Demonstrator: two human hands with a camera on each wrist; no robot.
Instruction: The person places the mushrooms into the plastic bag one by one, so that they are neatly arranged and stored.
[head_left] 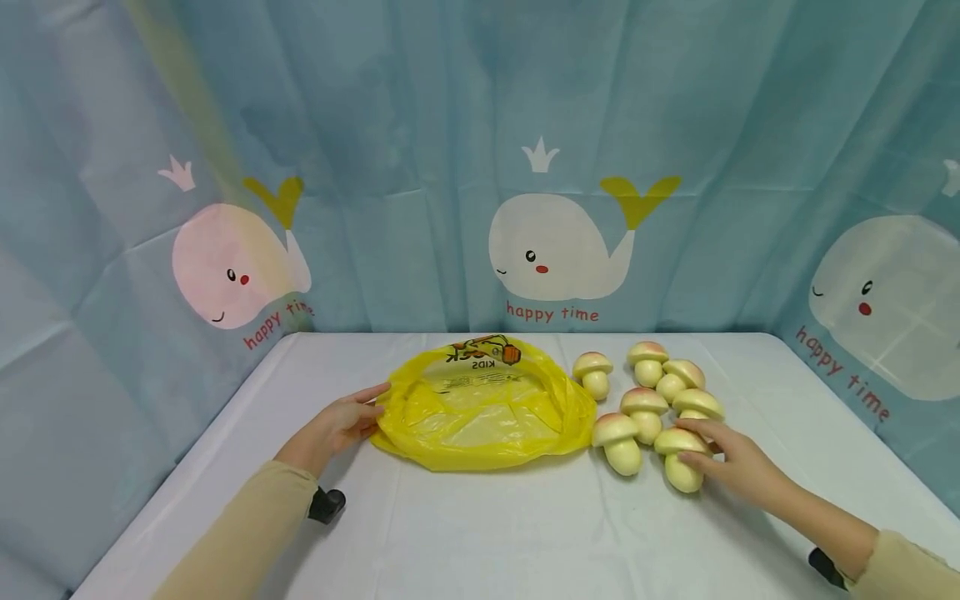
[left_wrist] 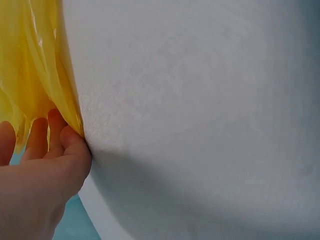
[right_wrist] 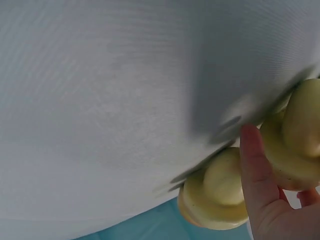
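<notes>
My right hand (head_left: pixel 738 467) grips the cap of a toy mushroom (head_left: pixel 684 475), thumb in front and fingers over the top. That same mushroom (right_wrist: pixel 305 120) shows at the right edge of the right wrist view, beside my thumb. Close by stand several more toy mushrooms (head_left: pixel 621 450) with pale stems and reddish-cream caps. To their left a yellow plastic bag (head_left: pixel 480 454) lies with its mouth spread wide. At the bag's left rim, my left hand (head_left: pixel 337 429) touches the plastic with extended fingers. The left wrist view shows the fingertips against the bag's folds (left_wrist: pixel 45 60), thumb apart.
A white cloth covers the table (head_left: pixel 465 533). Behind it hangs a blue curtain (head_left: pixel 390 233) printed with whales. One toy mushroom (head_left: pixel 595 379) stands right against the bag's right side.
</notes>
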